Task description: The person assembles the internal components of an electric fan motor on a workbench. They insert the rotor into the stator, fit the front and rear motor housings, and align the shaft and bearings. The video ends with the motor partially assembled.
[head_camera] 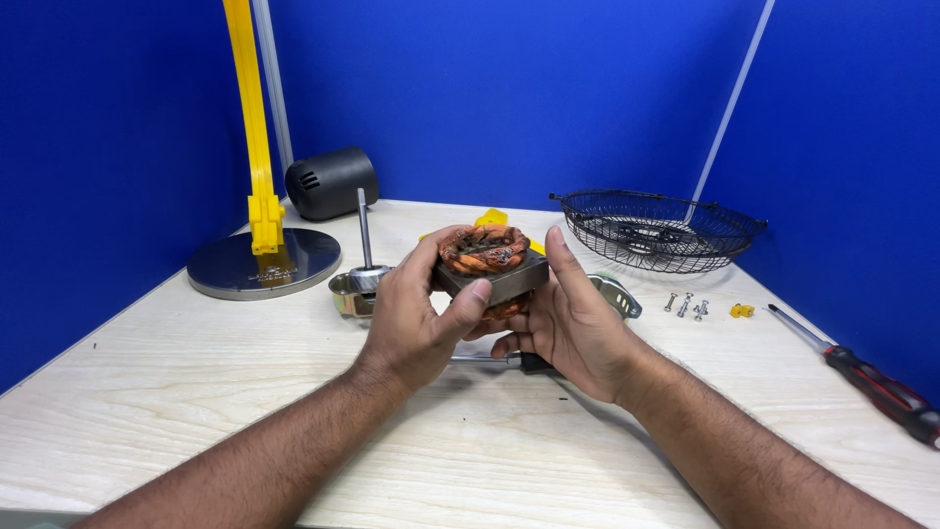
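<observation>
Both hands hold a fan motor stator [493, 263] above the wooden table [196, 392]: a square grey metal core with orange copper windings on top. My left hand [416, 318] grips its left side, thumb on the front edge. My right hand [573, 318] cups its right side and underside, index finger raised along the edge. Just behind the left hand a rotor with an upright steel shaft [364, 245] sits in a metal end cover [348, 294].
A round metal base with a yellow upright [262, 257] stands at back left, beside a black motor housing [330, 181]. A black wire fan guard [656, 227] lies at back right. Several screws [685, 306], a small yellow piece [741, 311] and a red-black screwdriver [871, 377] lie right.
</observation>
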